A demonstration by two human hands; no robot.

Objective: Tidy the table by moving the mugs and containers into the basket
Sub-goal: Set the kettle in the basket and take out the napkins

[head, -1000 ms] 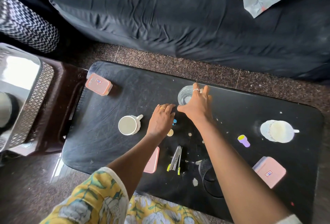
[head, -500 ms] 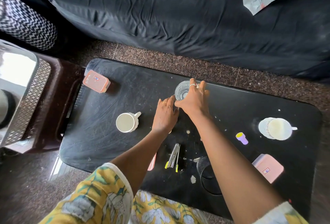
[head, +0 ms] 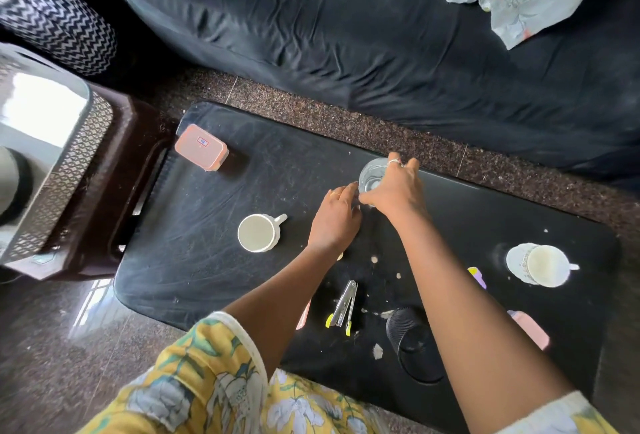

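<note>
**Both hands at clear glass, far edge of table**

Landmark: white mug point(head: 259, 233), standing upright on black table point(head: 194, 260), handle turned right.

Far left of mug, off the table: perforated metal basket point(head: 65, 170) on a dark stool; contents blurred, not identifiable.
Up-left of mug, at table's far left corner: pink lidded container point(head: 201, 151), closed, sitting apart from everything else.
Just right of mug: left hand point(head: 335, 222), palm down, fingers curled, fingertips reaching the near side of clear glass point(head: 371, 175). Whether anything is pinched: cannot tell.
Up-right of mug, near table's far edge: clear glass, upright, rim open to camera. Right hand point(head: 398, 191) wrapped round its right side from above, fingers closed on the wall, ring visible.
Down-right of mug: metal stapler point(head: 343, 304) with yellow tips, lying flat; small white crumbs scattered around it.
Further right, near table's front edge: black ribbed cup point(head: 412, 340), partly behind right forearm.
Far right of mug: second white mug point(head: 550, 269) on saucer point(head: 516, 260), handle right. Below it, a second pink container point(head: 531, 329), partly hidden by forearm.
</note>
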